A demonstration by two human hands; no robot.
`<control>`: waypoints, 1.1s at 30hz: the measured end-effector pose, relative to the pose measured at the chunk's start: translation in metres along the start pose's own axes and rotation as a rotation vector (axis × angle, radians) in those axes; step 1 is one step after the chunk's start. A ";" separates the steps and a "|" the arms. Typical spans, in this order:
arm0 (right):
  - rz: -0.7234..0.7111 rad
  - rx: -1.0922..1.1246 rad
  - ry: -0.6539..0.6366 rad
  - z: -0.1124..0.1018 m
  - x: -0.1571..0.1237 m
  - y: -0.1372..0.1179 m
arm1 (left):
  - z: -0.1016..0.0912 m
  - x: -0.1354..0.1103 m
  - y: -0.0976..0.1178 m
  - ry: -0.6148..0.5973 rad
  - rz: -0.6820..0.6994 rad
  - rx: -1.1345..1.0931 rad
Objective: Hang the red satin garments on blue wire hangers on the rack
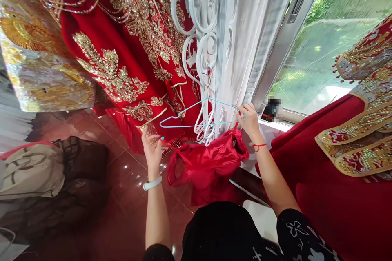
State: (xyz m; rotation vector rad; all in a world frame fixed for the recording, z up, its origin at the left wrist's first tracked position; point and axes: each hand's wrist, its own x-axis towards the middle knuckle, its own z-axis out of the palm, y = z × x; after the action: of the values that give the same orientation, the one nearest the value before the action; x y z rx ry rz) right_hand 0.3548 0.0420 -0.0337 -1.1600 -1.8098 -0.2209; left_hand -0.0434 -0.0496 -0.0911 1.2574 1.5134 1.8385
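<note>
A light-blue wire clothes hanger hangs by its hook on white scrolled metalwork in front of me. My right hand pinches the hanger's right end, where a thin red strap runs down to a shiny red satin garment. The garment sags below the hanger, its left side lower and off the hanger's left end. My left hand is to the left of it, thumb and fingers closed on its other red strap. Some of the left fingers are hard to make out against the dark background.
Red gowns with gold beading hang at left, beside a gold-and-silver garment. The white scrolled frame stands before a white curtain. A phone rests on the windowsill. Embroidered red clothing hangs right; bags sit lower left.
</note>
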 end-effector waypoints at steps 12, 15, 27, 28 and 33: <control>-0.083 0.052 -0.057 -0.002 0.011 0.016 | 0.005 0.054 0.058 -0.269 0.250 0.178; -0.091 0.061 -0.054 0.000 0.012 0.017 | 0.012 0.061 0.071 -0.431 0.226 0.183; -0.067 0.052 -0.116 0.003 0.018 0.022 | 0.051 0.072 0.109 -0.842 0.215 0.236; -0.036 0.037 -0.111 0.004 0.017 0.019 | 0.053 0.071 0.108 -0.861 0.212 0.242; 0.249 0.061 0.216 0.016 0.005 -0.037 | 0.060 0.066 0.097 -0.766 0.292 0.314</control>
State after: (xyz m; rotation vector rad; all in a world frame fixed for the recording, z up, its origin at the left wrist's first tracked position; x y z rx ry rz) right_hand 0.3157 0.0341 -0.0266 -1.2553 -1.4595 -0.1388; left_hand -0.0050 0.0052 0.0219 2.1071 1.2311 1.0440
